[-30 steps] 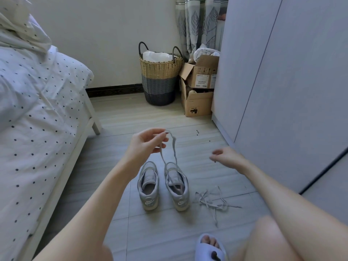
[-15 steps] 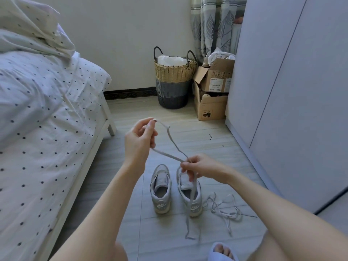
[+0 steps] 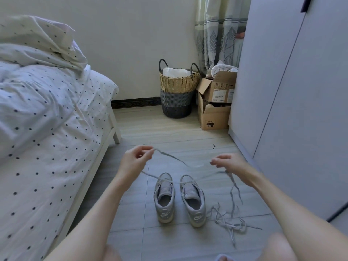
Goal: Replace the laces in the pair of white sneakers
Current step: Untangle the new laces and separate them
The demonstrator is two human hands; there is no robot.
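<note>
Two white sneakers stand side by side on the floor, heels toward me: the left sneaker (image 3: pixel 164 197) and the right sneaker (image 3: pixel 193 200), both unlaced. A flat white lace (image 3: pixel 173 157) stretches in the air above them. My left hand (image 3: pixel 134 161) pinches one part of it and my right hand (image 3: pixel 228 163) grips another, with the loose tail hanging down from the right hand. A tangled pile of laces (image 3: pixel 228 223) lies on the floor just right of the right sneaker.
A bed (image 3: pixel 47 129) with dotted bedding fills the left side. A grey wardrobe (image 3: pixel 291 91) lines the right. A woven basket (image 3: pixel 178 91) and cardboard boxes (image 3: pixel 214 102) stand by the far wall. My knees and a slipper toe (image 3: pixel 223 258) show at the bottom edge.
My right hand took hold of the lace near the left hand, then the two hands pulled apart, stretching the lace sideways above the sneakers. The camera tilted up.
</note>
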